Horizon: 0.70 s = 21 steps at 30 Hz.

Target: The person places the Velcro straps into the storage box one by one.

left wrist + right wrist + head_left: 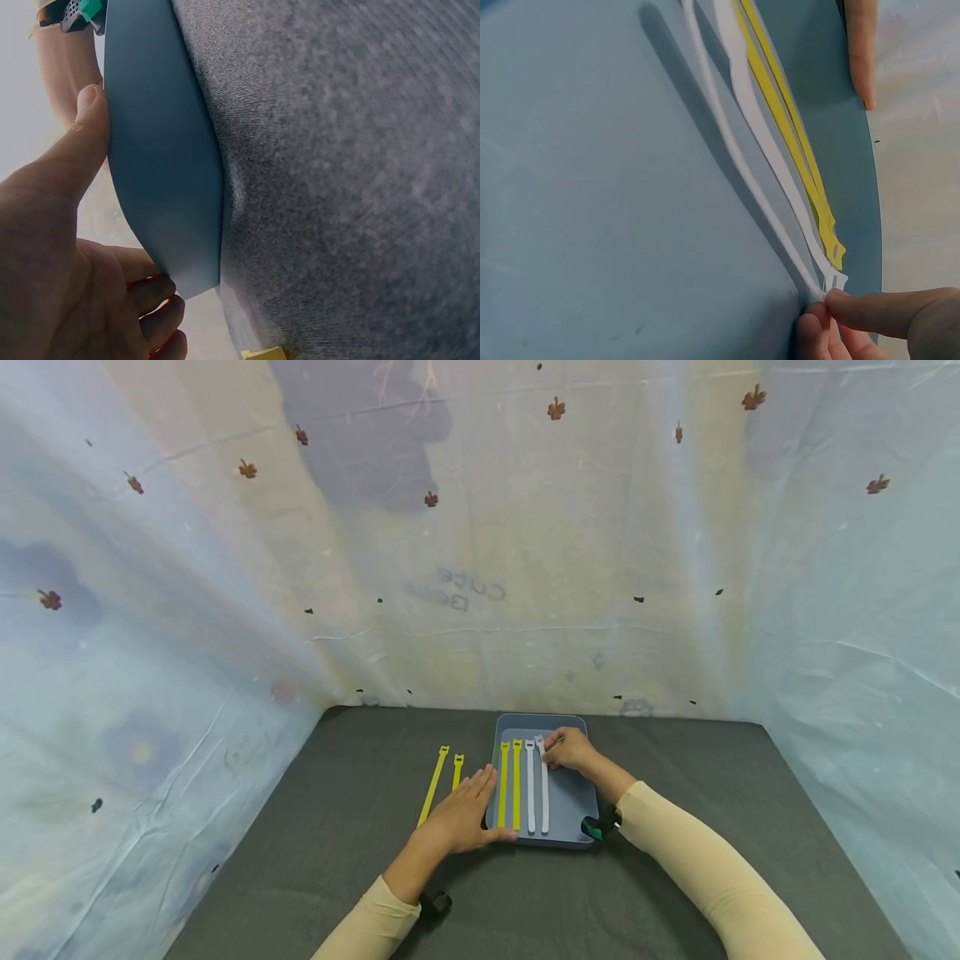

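In the head view a blue-grey tray [572,806] lies on the dark cloth, holding two yellow cable ties [517,787] and two white ones side by side, slotted heads at the far end. My right hand [572,750] pinches the rightmost white cable tie [739,159] between thumb and fingers near its head. That strip bows above the tray floor and casts a shadow, beside the other white cable tie [531,789]. My left hand [461,814] rests at the tray's near left corner, thumb at the near rim and fingers stretched along the left side.
Left of the tray, two more yellow cable ties [432,785] lie on the cloth, one partly hidden by the left hand. A dark grey cloth [675,793] covers the table. Patterned sheets [555,568] hang behind and at both sides.
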{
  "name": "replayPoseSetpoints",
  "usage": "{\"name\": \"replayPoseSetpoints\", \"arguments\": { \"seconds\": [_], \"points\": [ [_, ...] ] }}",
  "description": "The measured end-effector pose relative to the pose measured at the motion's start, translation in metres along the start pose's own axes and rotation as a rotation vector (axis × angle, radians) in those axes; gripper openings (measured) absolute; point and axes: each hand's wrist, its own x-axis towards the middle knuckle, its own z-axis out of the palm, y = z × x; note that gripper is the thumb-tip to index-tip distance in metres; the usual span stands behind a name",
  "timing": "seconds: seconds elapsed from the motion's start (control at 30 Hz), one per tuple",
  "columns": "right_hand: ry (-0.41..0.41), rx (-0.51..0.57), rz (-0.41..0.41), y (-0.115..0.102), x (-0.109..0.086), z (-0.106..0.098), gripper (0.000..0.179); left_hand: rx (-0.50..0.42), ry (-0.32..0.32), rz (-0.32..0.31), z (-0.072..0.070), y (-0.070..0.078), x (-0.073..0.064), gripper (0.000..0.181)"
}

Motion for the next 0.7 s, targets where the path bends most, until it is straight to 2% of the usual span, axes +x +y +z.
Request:
{"name": "replayPoseSetpoints", "arguments": {
  "seconds": [0.4,0.7],
  "points": [
    [0.001,-0.056,-0.018,0.0004,0.0001,-0.0009,0.02,-0.004,-0.003,0.002,-0.0013,0.0001,0.0009,0.118],
    [0.01,-0.141,0.002,0.0002,-0.0001,-0.0028,0.031,0.006,0.001,0.011,0.0005,-0.0005,0.0011,0.117]
  ]
}}
